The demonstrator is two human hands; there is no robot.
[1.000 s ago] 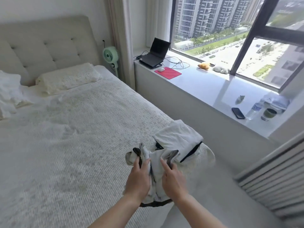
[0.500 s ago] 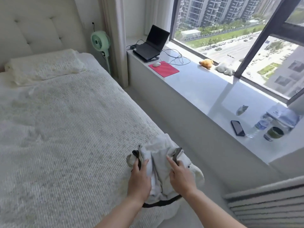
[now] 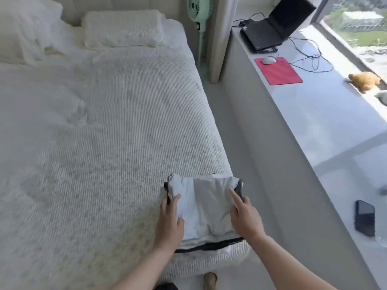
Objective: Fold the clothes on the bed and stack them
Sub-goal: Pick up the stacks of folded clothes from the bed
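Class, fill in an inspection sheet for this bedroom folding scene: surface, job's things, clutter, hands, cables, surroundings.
Surface: bed with a ribbed white cover, pillow at its head.
Job's things: folded white garment with dark trim, at the bed's near right corner.
Clutter: nothing seen on the bed.
Hands: left hand and right hand hold the garment's sides.
Cables: black cables loop beside the laptop.
Surroundings: window ledge with red mouse pad, phone; green fan.

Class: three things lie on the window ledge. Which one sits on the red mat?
The white computer mouse on the red mouse mat; the laptop and phone rest directly on the ledge.
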